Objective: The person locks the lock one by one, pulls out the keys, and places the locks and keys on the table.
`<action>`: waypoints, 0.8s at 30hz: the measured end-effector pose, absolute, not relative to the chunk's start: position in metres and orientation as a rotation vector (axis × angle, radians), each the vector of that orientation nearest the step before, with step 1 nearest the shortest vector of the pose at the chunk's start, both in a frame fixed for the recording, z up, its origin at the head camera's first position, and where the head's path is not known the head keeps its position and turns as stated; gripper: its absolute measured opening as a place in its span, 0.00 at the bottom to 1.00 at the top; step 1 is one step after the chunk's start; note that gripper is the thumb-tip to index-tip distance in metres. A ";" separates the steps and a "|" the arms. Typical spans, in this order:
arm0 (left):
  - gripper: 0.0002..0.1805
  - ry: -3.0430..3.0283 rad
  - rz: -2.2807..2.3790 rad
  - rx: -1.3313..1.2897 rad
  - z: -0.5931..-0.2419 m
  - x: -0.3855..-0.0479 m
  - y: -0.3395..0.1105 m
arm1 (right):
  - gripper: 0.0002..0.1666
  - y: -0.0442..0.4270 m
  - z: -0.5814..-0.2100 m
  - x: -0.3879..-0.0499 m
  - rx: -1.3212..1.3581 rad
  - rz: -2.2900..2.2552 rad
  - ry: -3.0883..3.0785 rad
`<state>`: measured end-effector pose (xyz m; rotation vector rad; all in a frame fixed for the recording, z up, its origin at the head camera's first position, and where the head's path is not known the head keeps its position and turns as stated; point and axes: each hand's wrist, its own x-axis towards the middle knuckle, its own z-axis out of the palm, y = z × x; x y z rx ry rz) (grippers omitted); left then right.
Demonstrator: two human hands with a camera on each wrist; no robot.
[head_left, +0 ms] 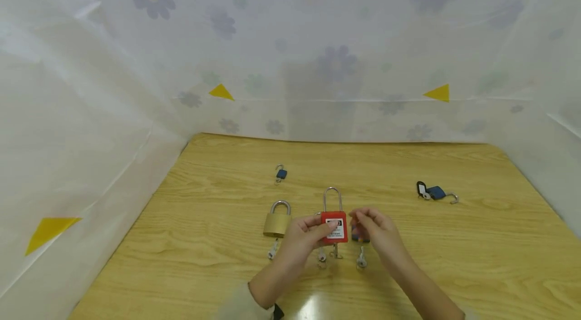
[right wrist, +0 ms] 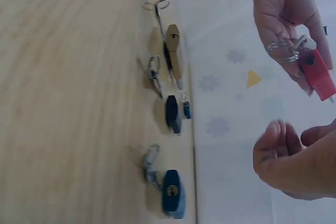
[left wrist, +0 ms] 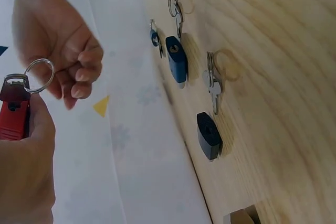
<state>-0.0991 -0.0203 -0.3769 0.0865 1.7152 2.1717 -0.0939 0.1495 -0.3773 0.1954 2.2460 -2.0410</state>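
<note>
One red, boxy lock [head_left: 338, 233] is pinched in the left hand [head_left: 300, 237], its metal shackle [head_left: 324, 202] toward twelve. At three o'clock, the right hand [head_left: 381, 233] has loosely curled fingers; at nine stands one brass-coloured lock [head_left: 276, 225].

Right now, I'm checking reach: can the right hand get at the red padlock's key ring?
Probably yes: the right hand is close by and holds nothing visible, and the left hand grips the red padlock, leaving its key ring exposed.
</note>
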 end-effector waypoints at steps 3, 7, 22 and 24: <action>0.19 1.713 2.195 0.078 -0.376 -0.102 -0.021 | 0.16 0.154 -0.393 -0.089 -0.096 -2.028 1.953; 0.19 1.718 2.202 0.039 -0.376 -0.106 -0.021 | 0.19 0.155 -0.408 -0.084 -0.423 -2.095 1.551; 0.19 1.674 2.231 0.060 -0.382 -0.106 -0.022 | 0.04 0.133 -0.406 -0.065 -0.174 -2.166 1.958; 0.19 1.660 2.241 0.062 -0.384 -0.106 -0.022 | 0.06 0.128 -0.403 -0.062 -0.081 -2.167 2.067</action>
